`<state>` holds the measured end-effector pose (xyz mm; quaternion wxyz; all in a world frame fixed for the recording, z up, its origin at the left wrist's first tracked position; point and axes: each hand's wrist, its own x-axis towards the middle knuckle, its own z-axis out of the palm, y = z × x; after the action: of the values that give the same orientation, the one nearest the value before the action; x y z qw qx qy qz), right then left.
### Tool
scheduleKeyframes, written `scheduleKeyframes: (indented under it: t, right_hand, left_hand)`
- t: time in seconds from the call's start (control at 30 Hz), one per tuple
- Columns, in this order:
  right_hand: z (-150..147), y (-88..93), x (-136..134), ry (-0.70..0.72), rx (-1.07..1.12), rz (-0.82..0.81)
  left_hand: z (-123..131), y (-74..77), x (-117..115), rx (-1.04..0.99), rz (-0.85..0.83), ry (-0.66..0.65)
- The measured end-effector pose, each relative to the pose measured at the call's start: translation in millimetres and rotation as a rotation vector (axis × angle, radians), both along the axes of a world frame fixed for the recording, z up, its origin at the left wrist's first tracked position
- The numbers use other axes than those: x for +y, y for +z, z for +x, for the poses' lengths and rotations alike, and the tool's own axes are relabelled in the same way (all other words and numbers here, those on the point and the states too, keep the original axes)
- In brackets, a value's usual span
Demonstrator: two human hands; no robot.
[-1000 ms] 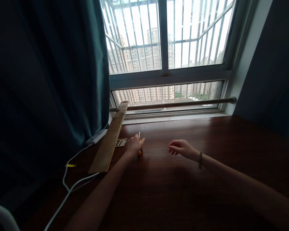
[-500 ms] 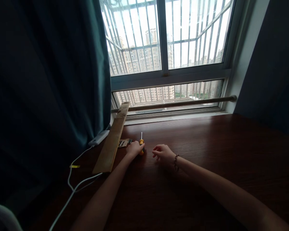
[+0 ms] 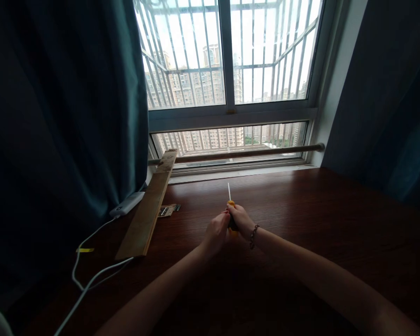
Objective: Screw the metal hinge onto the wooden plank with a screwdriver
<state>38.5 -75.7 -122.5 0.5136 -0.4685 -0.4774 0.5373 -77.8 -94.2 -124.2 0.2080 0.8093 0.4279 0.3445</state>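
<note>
A screwdriver [image 3: 232, 223] with a yellow and dark handle is held over the dark wooden tabletop, its thin shaft pointing away from me toward the window. My right hand [image 3: 242, 220] is wrapped round the handle from the right, thumb along its top. On the other side, my left hand [image 3: 216, 229] is closed with its fingertips against the handle. Both hands meet there, and their fingers partly cover the handle.
A long wooden board [image 3: 150, 200] slants from the tabletop up onto the rail [image 3: 252, 153] by the window. Beside it lie a small printed card pack [image 3: 168, 211] and a white power strip [image 3: 128, 204]. White cables [image 3: 91, 281] run at left, near the dark curtain [image 3: 126, 116].
My left hand has carried the screwdriver rightward to my right hand, which has closed round the handle. The view has turned slightly to the right.
</note>
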Motion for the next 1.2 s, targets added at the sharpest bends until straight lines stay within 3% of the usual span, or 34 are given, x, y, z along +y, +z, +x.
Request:
scheduleKeyframes:
  t: [0.1,0.17,0.23,0.37,0.47,0.57,0.8,1.2]
  right_hand:
    - [41,4.0,-12,0.006,-0.006,0.016]
    - [82,5.9,-16,-0.004,-0.107,0.031]
    - [130,5.5,-15,-0.079,-0.505,0.011]
    - [213,-5.0,-7,-0.254,-0.821,-0.059]
    - [248,-15.6,-3,-0.397,-1.042,-0.092]
    - [261,-22.3,-2,-0.476,-1.209,-0.1]
    - [275,-29.8,-2,-0.511,-1.442,-0.174]
    - [287,-33.2,-3,-0.555,-1.533,-0.24]
  left_hand:
    - [6,4.2,-20,0.161,0.121,-0.198]
    - [6,3.5,-24,0.265,0.198,-0.249]
    - [5,0.2,-23,0.329,0.267,-0.248]
    - [2,-8.7,-14,0.362,0.347,-0.22]
    - [2,-12.6,-10,0.361,0.373,-0.221]
    - [2,-13.5,-10,0.355,0.4,-0.229]
    - [2,-13.5,-11,0.395,0.413,-0.251]
    - [5,-11.2,-20,0.451,0.511,-0.288]
